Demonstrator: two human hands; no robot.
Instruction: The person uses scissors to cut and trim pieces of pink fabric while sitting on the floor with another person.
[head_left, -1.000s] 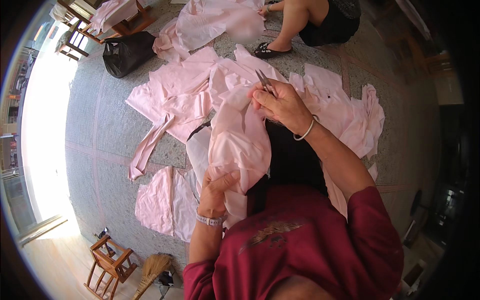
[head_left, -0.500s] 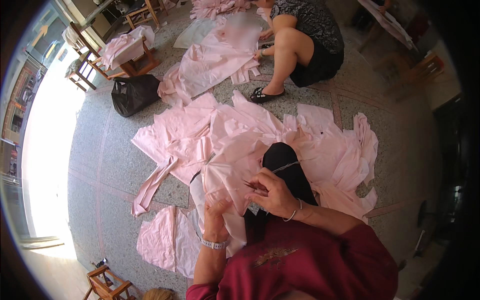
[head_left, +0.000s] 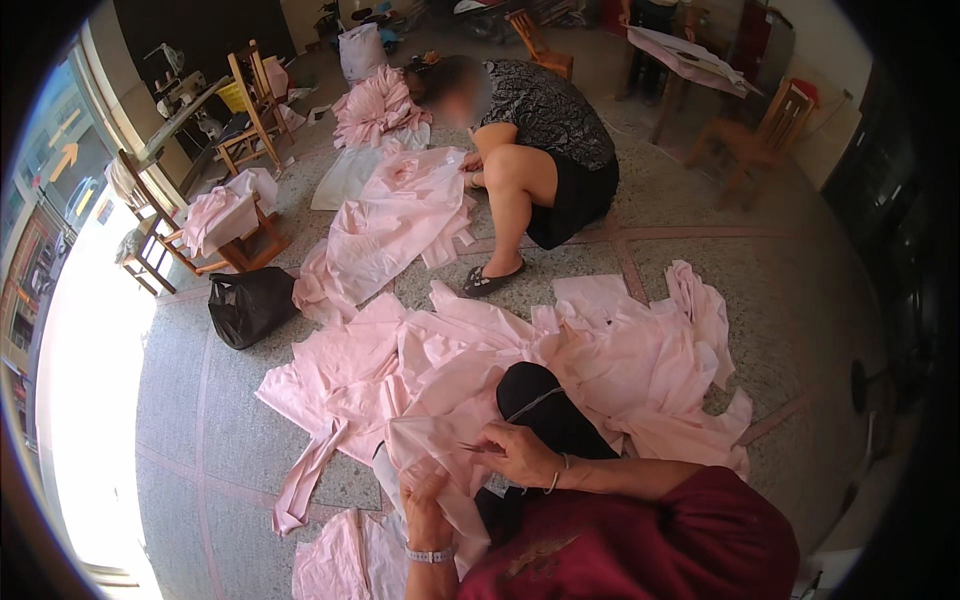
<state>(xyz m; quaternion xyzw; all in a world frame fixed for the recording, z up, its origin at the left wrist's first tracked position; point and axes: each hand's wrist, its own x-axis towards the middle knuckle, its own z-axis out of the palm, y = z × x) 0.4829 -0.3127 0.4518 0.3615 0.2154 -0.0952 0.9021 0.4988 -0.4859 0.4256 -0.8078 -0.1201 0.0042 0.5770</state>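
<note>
Pink cloth (head_left: 430,440) lies draped over my lap and knee. My left hand (head_left: 425,492) is closed on an edge of it, the fingers pinching the fabric. To the right, my right hand (head_left: 515,455) is curled round small thread snips (head_left: 470,447), whose dark pointed tips face left, close over the cloth. Most of the snips is hidden inside the fingers. Thin pale threads (head_left: 535,403) run across my dark-clad knee (head_left: 545,385).
A large heap of pink fabric (head_left: 630,370) spreads around my legs. Ahead, a person (head_left: 545,130) crouches, hands on more pink cloth (head_left: 390,220). A black plastic bag (head_left: 250,305), wooden chairs (head_left: 250,110), a sewing machine (head_left: 185,90) and a table (head_left: 690,55) stand farther out.
The view has tilted up, so the room's far side shows more and everything sits lower. My hands keep their hold on the cloth and the snips.
</note>
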